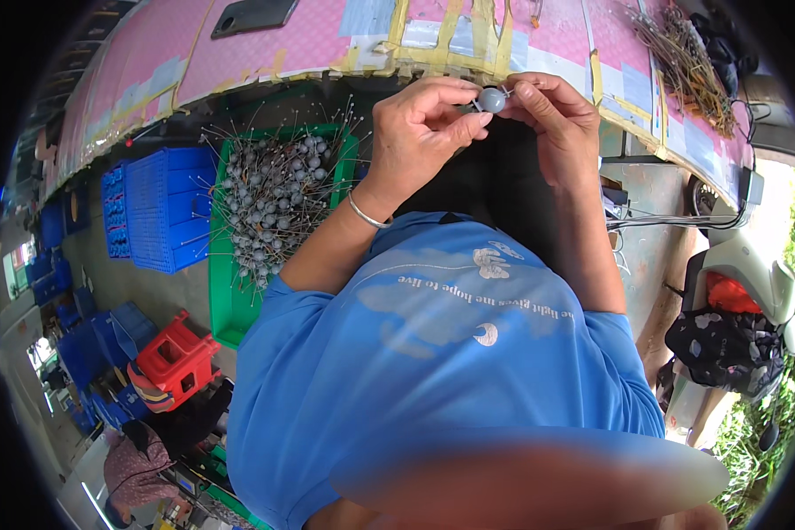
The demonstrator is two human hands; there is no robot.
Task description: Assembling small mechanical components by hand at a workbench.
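Note:
In front of my chest, at the near edge of the table, my two hands hold a small grey ball (491, 101) with thin metal pieces standing out from it. My left hand (422, 140) closes thumb and fingers at its left side, where a small dark piece shows. My right hand (556, 119) pinches a thin pin at its right side. A bracelet (367, 210) circles my left wrist. By my left arm stands a green crate (228, 311) holding a heap of similar grey balls (278, 199) on thin wires.
The pink-covered table (265, 55), patched with tape, bears a dark phone (253, 16) and a bundle of thin wires (691, 66). Blue crates (170, 210) and a red plastic stool (178, 358) stand at left. Another person (137, 464) sits lower left. A scooter (751, 274) is at right.

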